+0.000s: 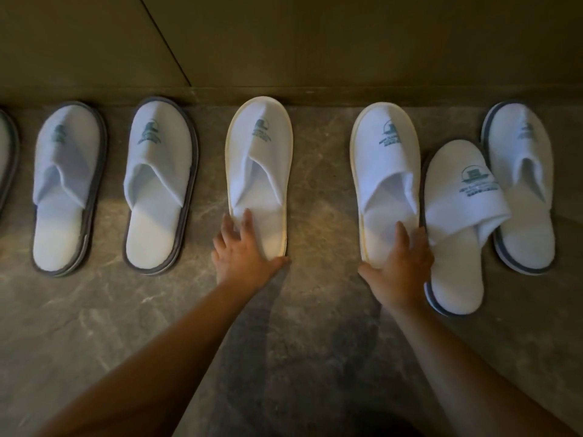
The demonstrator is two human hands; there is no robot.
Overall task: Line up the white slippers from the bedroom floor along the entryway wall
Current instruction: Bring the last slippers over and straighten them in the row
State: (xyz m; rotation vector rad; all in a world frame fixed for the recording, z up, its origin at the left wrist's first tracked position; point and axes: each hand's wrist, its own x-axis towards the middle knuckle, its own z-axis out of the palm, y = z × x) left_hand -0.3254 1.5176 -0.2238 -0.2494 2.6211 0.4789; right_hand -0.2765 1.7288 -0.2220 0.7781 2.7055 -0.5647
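Far out beyond my left hand [244, 247], two grey-trimmed slippers [67, 190] and [161, 187] already stand toes to the wall [284, 42], with the edge of another just showing at the frame's border. They look settled, and I judge they need nothing more.

My left hand lies flat and spread on the heel of a cream-trimmed slipper [258, 178]. The fingertips rest on the insole and the thumb hooks round its heel edge; nothing is gripped, only pressed. This slipper runs straight away from my fingers, its toe touching the skirting.

My right hand [399, 266] lies the same way, open, on the heel of the second cream-trimmed slipper [386, 184], thumb at the near edge. Its long axis also points away from my fingers toward the wall, leaning slightly. The toe seems just short of the skirting, though I cannot be sure.

Just outside my right fingers, touching them, a blue-trimmed slipper [454, 234] sits nearer to me than the row and lies over its mate [523, 190]. I judge those two still need straightening, and the right hand is nearer.

The floor [315, 326] is smooth veined stone, so the soles should slide easily. The room is dim.
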